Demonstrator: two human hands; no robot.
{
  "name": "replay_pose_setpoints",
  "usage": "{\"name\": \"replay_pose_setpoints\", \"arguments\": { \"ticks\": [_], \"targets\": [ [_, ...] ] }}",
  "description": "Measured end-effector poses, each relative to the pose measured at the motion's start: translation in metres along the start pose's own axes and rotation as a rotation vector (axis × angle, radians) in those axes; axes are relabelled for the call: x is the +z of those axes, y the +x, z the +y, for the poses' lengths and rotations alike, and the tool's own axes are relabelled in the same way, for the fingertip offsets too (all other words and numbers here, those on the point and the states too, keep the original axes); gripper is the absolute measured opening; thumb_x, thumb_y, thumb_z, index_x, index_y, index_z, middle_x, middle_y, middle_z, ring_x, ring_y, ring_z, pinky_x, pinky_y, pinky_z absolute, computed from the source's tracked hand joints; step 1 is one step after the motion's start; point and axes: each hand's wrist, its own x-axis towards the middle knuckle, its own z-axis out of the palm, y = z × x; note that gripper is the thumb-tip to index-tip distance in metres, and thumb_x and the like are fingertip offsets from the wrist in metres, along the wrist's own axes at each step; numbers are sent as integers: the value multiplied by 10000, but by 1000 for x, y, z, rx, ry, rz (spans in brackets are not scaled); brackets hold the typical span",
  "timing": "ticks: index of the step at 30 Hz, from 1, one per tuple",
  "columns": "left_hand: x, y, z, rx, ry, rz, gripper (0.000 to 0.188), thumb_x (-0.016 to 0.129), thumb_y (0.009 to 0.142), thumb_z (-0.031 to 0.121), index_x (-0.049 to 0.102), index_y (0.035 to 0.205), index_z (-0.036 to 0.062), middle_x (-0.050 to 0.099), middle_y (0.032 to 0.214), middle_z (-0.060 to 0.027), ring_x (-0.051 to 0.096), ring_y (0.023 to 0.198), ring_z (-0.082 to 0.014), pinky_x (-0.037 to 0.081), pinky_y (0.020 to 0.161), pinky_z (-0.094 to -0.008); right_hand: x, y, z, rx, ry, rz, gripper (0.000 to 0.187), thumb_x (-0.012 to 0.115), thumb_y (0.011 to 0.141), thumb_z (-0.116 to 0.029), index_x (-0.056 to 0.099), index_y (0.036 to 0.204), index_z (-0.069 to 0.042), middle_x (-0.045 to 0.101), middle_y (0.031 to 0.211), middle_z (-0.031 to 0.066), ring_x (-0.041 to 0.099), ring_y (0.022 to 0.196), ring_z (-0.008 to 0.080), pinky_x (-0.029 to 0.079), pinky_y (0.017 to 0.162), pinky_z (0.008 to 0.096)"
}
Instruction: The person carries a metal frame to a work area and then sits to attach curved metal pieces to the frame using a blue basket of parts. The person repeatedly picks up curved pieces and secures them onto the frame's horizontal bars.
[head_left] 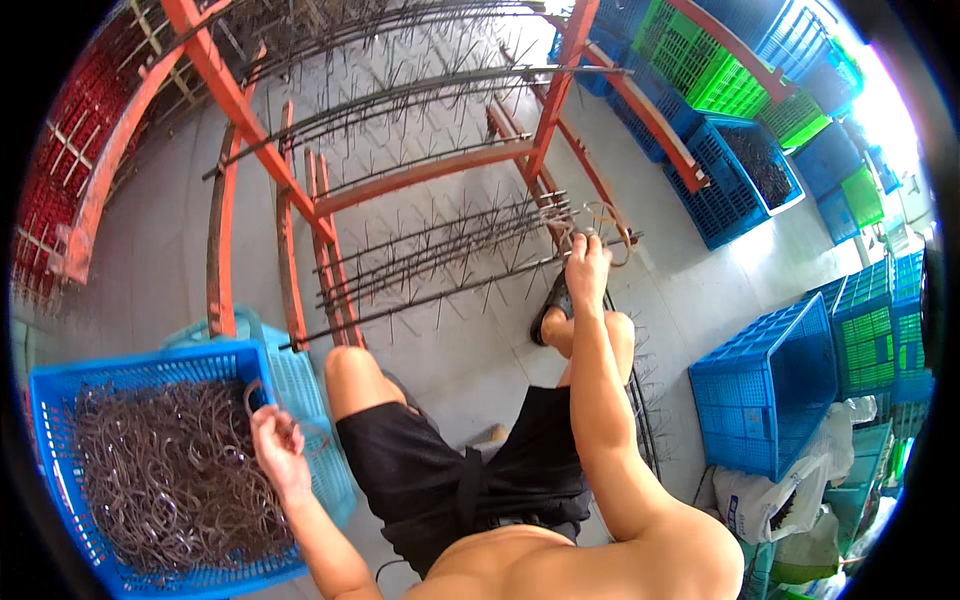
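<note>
At the left, a blue plastic basket [255, 365] is heaped with thin, curved dark-brown hoops [170, 470], shaped like headbands. My left hand [280, 455] is at its right rim, fingers closed around a few such hoops. Farther off, my right hand [588, 265] reaches to the right end of a lower spiked black rod [440, 285]. Its fingers pinch a brown hoop [625, 245], which arches to the right beside the rod tips. More hoops [553, 215] hang close by at the rods' right ends. The exact contact under my right fingers is hidden.
A red metal rack [420, 180] carries rows of spiked black rods. Light-blue baskets [310, 400] stand beside the blue one. At right are an upright blue crate [760, 390], a blue crate of dark pieces [715, 185], stacked green crates [690, 55] and white bags [770, 500].
</note>
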Motion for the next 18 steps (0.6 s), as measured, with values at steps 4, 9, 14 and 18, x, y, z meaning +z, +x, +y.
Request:
{"name": "replay_pose_setpoints", "arguments": {
  "ticks": [4,9,14,18],
  "targets": [
    [46,-27,-12,-44,-133,-336,92,508,897,143,565,923,76,578,807,-21,559,674,-125,428,559,-241,-35,-60,-51,-410,-64,-19,347,566,846,-241,502,1099,-12,484,1043,192,439,1003,376,370,845,450],
    [104,-58,-48,-25,-240,-564,120,628,848,98,581,943,43,642,924,-82,598,815,-148,469,751,-269,-72,-171,-105,-685,576,-964,322,568,887,-166,485,1147,5,538,971,156,547,863,258,457,737,340],
    [116,-74,-57,-154,-361,-610,153,640,847,137,577,961,57,634,894,-57,564,781,-118,437,718,-244,-82,-203,-104,-54,809,-988,221,521,917,-96,522,1113,6,526,637,-2,488,536,52,429,492,215],
    [116,-77,-57,-225,-265,-623,200,595,883,197,562,1022,58,623,884,-46,545,746,-111,428,669,-237,-83,-193,-98,40,773,-991,211,548,903,-95,536,1085,11,514,605,-12,473,500,46,396,454,202]
  ]
}}
